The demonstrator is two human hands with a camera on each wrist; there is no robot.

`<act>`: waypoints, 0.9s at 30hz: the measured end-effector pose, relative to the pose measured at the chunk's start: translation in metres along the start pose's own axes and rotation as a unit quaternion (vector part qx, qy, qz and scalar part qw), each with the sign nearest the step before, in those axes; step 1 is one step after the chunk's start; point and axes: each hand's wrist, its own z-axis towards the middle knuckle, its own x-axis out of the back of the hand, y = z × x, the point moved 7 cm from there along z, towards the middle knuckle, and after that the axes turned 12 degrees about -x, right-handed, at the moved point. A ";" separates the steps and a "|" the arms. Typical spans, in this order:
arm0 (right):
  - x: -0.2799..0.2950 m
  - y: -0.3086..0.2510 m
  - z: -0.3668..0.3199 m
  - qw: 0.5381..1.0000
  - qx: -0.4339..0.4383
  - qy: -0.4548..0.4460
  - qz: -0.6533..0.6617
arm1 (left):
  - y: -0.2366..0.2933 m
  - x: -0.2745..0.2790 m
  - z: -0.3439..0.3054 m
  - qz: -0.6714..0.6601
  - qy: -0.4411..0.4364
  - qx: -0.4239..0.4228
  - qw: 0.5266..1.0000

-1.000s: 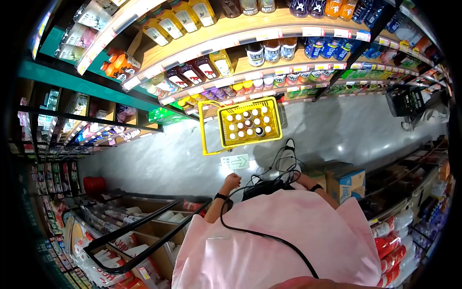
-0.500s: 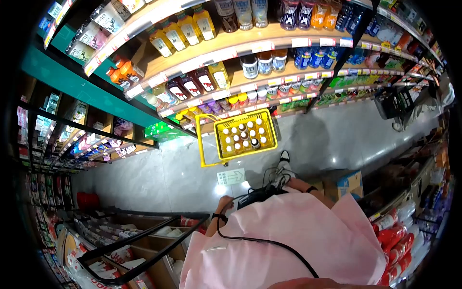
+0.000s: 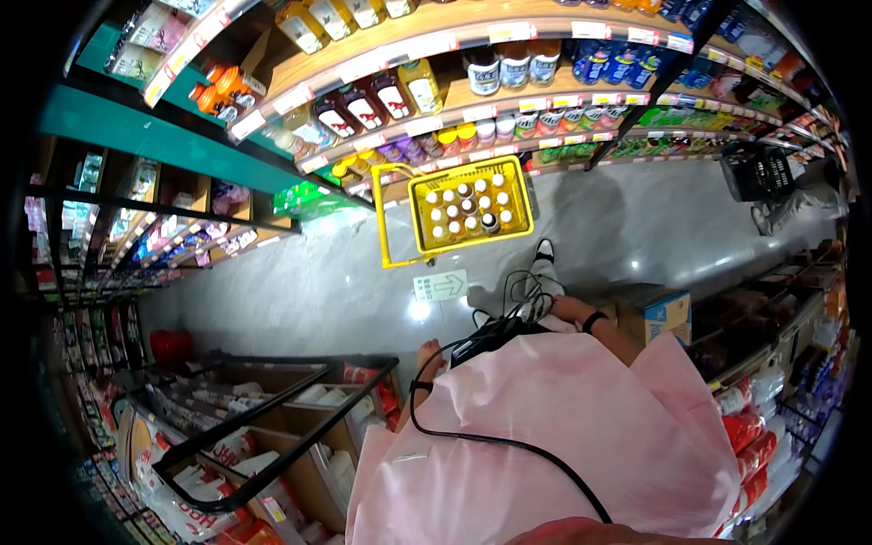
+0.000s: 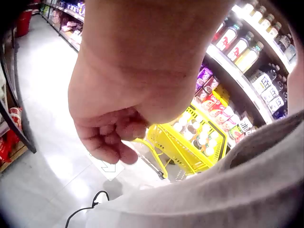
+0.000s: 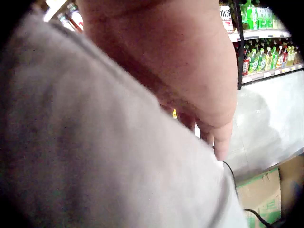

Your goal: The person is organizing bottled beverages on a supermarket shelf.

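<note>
My left hand hangs by my side, in front of the pink garment. In the left wrist view its fingers are loosely curled and nothing is in them. My right hand hangs low on the other side; in the right wrist view its fingers point down, partly hidden behind pale cloth. A yellow shopping basket cart, filled with several white-capped bottles and a few dark-capped ones, stands on the floor ahead, apart from both hands. Its handle is on the left.
Drink shelves curve across the far side. A black frame and packaged goods are at lower left, cardboard boxes at right. A green arrow sign marks the floor. Another person with a black basket is far right.
The head view has tilted, so the cart sits higher in it than half a second ago. My right hand shows more fully beside my leg; both hands stay away from the cart.
</note>
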 end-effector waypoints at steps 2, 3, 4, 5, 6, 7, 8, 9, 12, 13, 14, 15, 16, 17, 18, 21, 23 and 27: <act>0.034 -0.029 -0.038 0.998 -0.059 0.011 -0.036 | -0.004 -0.003 0.004 0.028 -0.044 -0.046 0.998; 0.043 -0.033 -0.024 0.994 -0.029 -0.005 -0.102 | -0.006 -0.010 0.004 0.058 -0.095 -0.102 0.989; 0.046 -0.029 -0.008 0.986 -0.001 -0.023 -0.165 | 0.001 -0.008 -0.009 0.017 -0.112 -0.071 0.991; 0.068 -0.038 -0.007 0.991 -0.010 0.029 -0.127 | 0.011 -0.008 -0.020 -0.024 -0.126 -0.041 0.991; 0.098 -0.057 -0.012 0.992 -0.018 0.083 -0.090 | 0.001 -0.012 -0.022 -0.105 -0.113 -0.039 0.987; 0.126 -0.078 -0.019 0.986 -0.023 0.161 -0.034 | -0.005 -0.013 -0.026 -0.104 -0.115 -0.028 0.988; 0.148 -0.097 -0.014 0.980 0.005 0.200 0.006 | -0.012 -0.012 -0.034 -0.128 -0.108 0.002 0.986; 0.162 -0.112 0.002 0.980 0.012 0.201 -0.004 | -0.017 -0.009 -0.042 -0.152 -0.098 0.031 0.983; 0.203 -0.153 0.052 0.966 0.073 0.236 0.076 | -0.031 -0.006 -0.070 -0.158 -0.108 0.018 0.981; 0.207 -0.147 0.097 0.942 0.122 0.306 0.062 | -0.047 -0.012 -0.081 -0.193 -0.087 0.068 0.975; 0.217 -0.155 0.108 0.965 0.039 0.168 0.197 | -0.040 -0.009 -0.097 -0.197 -0.079 0.074 0.974; 0.234 -0.180 0.107 0.973 -0.005 0.144 0.181 | -0.044 -0.008 -0.111 -0.179 -0.081 0.074 0.978; 0.240 -0.192 0.126 0.967 0.007 0.159 0.197 | -0.055 -0.014 -0.125 -0.179 -0.084 0.091 0.976; 0.244 -0.201 0.158 0.961 0.004 0.116 0.250 | -0.067 -0.014 -0.138 -0.174 -0.081 0.115 0.975; 0.242 -0.207 0.175 0.971 0.000 0.142 0.191 | -0.069 -0.012 -0.140 -0.181 -0.086 0.125 0.972; 0.251 -0.216 0.231 0.978 0.014 0.197 0.058 | -0.082 -0.028 -0.165 -0.171 -0.082 0.164 0.968; 0.256 -0.226 0.251 0.984 -0.028 0.178 -0.001 | -0.086 -0.040 -0.182 -0.210 -0.070 0.198 0.955; 0.248 -0.234 0.299 0.974 -0.030 0.192 -0.115 | -0.094 -0.065 -0.197 -0.244 -0.077 0.264 0.930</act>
